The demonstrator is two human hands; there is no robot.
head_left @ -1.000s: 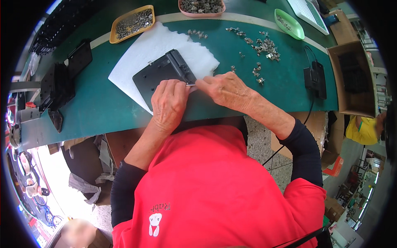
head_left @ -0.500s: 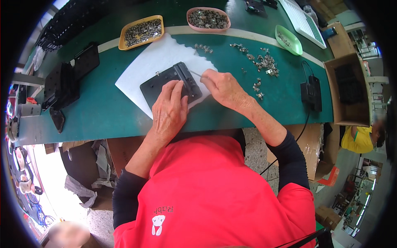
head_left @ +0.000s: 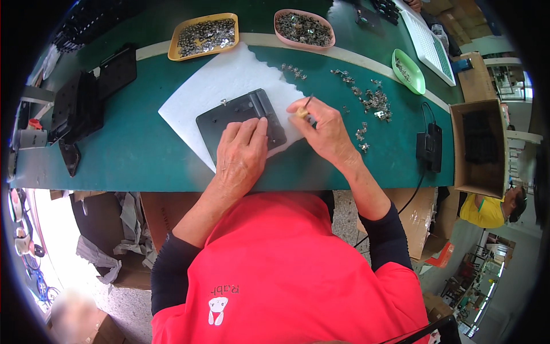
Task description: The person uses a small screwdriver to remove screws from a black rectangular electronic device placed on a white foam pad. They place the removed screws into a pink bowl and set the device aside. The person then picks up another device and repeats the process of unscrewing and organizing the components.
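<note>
A flat black plastic panel with a raised ridge along its right side lies on a white foam sheet. A small shiny metal part sits at the panel's far edge. Across the panel's near part rests my left hand, its fingers stretched out and holding nothing. My right hand is just right of the panel, above the sheet's edge. Its fingers are closed round a thin tool with a dark narrow end; the rest is mostly hidden. Something small and yellowish shows at the fingertips.
Small metal parts lie loose on the green table. Yellow, pink and green trays of small parts stand behind. Black panels are stacked at left. A black adapter and open carton are at right.
My right hand has drawn slightly right, away from the panel, and the thin tool has turned from pointing left to pointing away. My left hand stays on the panel.
</note>
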